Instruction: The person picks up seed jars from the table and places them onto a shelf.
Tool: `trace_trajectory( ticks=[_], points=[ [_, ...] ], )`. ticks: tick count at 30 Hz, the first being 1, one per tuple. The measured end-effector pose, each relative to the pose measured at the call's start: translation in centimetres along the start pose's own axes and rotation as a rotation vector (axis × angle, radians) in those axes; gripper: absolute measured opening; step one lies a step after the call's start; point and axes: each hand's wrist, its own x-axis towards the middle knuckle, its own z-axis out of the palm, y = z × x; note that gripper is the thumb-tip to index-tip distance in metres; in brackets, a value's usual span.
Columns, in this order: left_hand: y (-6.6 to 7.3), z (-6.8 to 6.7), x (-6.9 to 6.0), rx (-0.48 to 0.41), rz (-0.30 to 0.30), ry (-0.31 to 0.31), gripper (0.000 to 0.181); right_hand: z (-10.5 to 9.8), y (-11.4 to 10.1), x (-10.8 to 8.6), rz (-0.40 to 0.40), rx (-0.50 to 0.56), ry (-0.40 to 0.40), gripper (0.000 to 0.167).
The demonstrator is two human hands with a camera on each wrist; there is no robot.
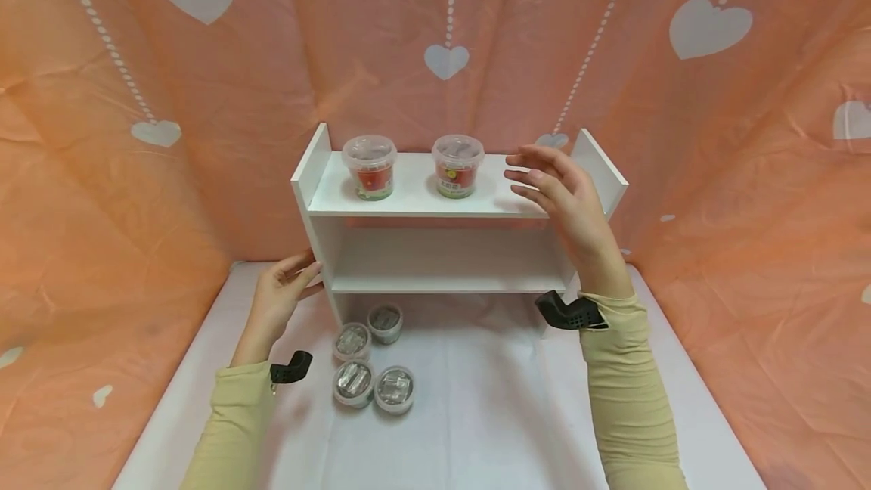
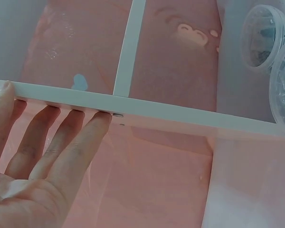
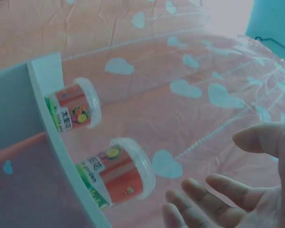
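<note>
A white two-tier shelf [image 1: 452, 259] stands on the table. On its top board sit two lidded clear cups with red and green labels, one at the left [image 1: 372, 172] and one near the middle [image 1: 457, 171]. My right hand [image 1: 568, 199] is above the right part of the top board, fingers spread and slightly bent, holding nothing; in the right wrist view the hand [image 3: 237, 194] is apart from the nearer cup [image 3: 121, 173]. My left hand [image 1: 275, 301] touches the shelf's left side panel; in the left wrist view its fingertips [image 2: 102, 116] rest against the panel edge [image 2: 180, 114].
Several lidded cups stand on the table by the shelf's lower left, among them one at the front [image 1: 394, 390] and one farther back [image 1: 385, 322]. An orange curtain with white hearts [image 1: 445, 61] hangs behind and at both sides. The shelf's lower board [image 1: 449, 271] is bare.
</note>
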Motion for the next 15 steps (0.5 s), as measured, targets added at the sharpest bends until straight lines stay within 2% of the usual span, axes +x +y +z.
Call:
trace_trajectory(
  ticks=[8,15],
  points=[
    [0.2,-0.1,-0.1,-0.025,0.003,-0.001,0.053,0.5,-0.1,-1.2,0.003,-0.045,-0.1,0.036],
    [0.1,0.1,0.0,-0.026,0.006,0.001,0.052,0.1,0.5,-2.6,0.024,-0.09,-0.18,0.039]
  ],
)
